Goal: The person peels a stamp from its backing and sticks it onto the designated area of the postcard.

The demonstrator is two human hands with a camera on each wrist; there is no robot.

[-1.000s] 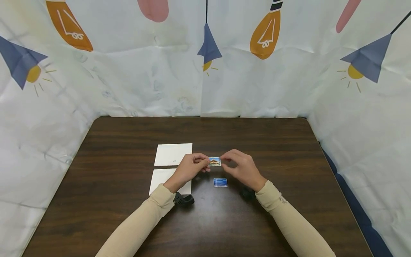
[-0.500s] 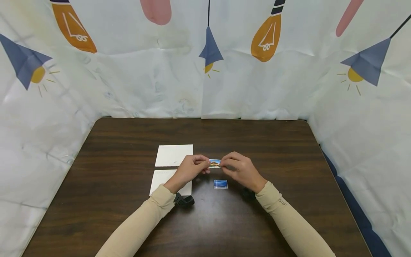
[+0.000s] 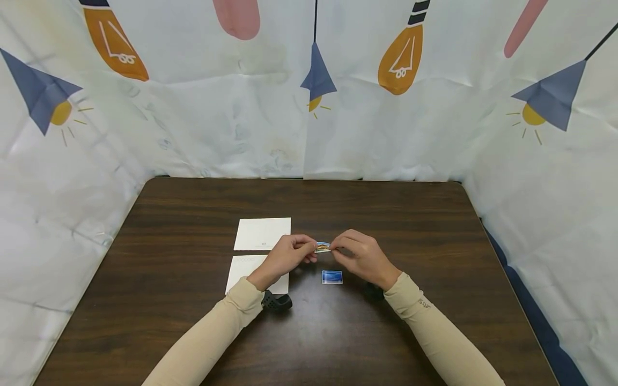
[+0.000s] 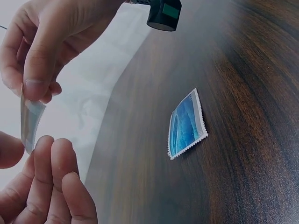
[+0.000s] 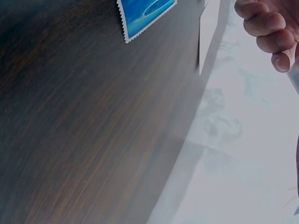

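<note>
Both hands hold a small postage stamp with a colourful picture (image 3: 323, 247) above the table, one at each end. My left hand (image 3: 284, 259) pinches its left end between thumb and fingers, and my right hand (image 3: 365, 256) pinches the right end. Seen in the left wrist view, the held stamp (image 4: 32, 120) has a perforated edge and bows slightly. A second stamp, blue with a white perforated border (image 4: 187, 123), lies flat on the table just below the hands in the head view; its corner shows in the right wrist view too.
Two white paper sheets or envelopes lie left of the hands: a far one (image 3: 260, 231) and a near one (image 3: 241, 271) partly under my left hand. They rest on a dark wood-grain table (image 3: 410, 214). A white printed curtain (image 3: 232, 123) surrounds its far and side edges.
My right fingers have closed onto the stamp's right end. The stamp has gone from flat to bowed and tipped, showing less of its face. The blue stamp has stayed put.
</note>
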